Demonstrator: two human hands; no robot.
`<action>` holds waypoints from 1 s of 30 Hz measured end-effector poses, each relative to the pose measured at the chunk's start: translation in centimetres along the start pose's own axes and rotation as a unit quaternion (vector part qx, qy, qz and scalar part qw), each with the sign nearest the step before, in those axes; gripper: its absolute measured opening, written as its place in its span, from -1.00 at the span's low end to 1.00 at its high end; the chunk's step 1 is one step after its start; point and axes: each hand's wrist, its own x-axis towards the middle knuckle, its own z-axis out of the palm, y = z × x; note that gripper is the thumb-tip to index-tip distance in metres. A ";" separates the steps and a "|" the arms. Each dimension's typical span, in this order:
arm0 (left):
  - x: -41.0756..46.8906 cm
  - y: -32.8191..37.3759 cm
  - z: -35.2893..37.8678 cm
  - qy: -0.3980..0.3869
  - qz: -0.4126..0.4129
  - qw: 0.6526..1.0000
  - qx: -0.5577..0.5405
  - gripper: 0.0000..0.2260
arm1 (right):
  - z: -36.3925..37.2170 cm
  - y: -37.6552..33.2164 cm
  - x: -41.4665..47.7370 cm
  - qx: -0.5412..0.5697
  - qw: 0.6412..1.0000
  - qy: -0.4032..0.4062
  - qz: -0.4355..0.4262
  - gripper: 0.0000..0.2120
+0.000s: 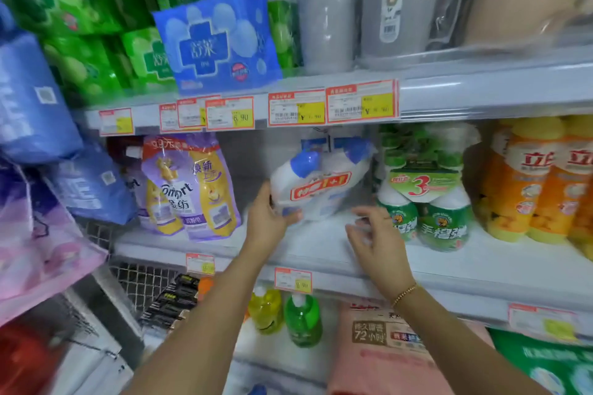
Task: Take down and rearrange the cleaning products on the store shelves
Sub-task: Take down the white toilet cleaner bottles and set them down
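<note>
A twin pack of white bottles with blue caps [324, 183], banded by a red-and-white label, leans tilted on the middle shelf [321, 253]. My left hand [268, 218] grips its lower left corner, thumb under the pack. My right hand [375, 234] hovers just to the right of the pack with fingers spread, holding nothing. To the right stands a green-and-white three-bottle pack [423, 189]. Purple fabric softener pouches [189, 186] stand to the left.
Orange bottles [529, 183] fill the shelf's right end. Blue and green soft packs [218, 41] and grey plastic cups [327, 25] sit on the upper shelf. Yellow and green bottles [285, 314] and a pink bag [385, 349] stand below. Blue and pink bags [32, 105] hang at left.
</note>
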 end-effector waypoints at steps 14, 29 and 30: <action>-13.2 9.6 -6.5 0.021 0.047 0.989 -0.139 -0.50 | -3.5 -8.1 -6.2 0.233 0.970 0.021 0.058 -0.34; -19.4 11.7 -7.6 0.040 -0.069 0.928 -0.364 -0.50 | -7.5 -12.1 -8.4 0.401 0.910 -0.010 0.109 -0.47; -19.5 11.7 -7.8 0.046 -0.069 0.927 -0.365 -0.49 | -7.6 -12.6 -8.3 0.388 0.915 -0.009 0.110 -0.45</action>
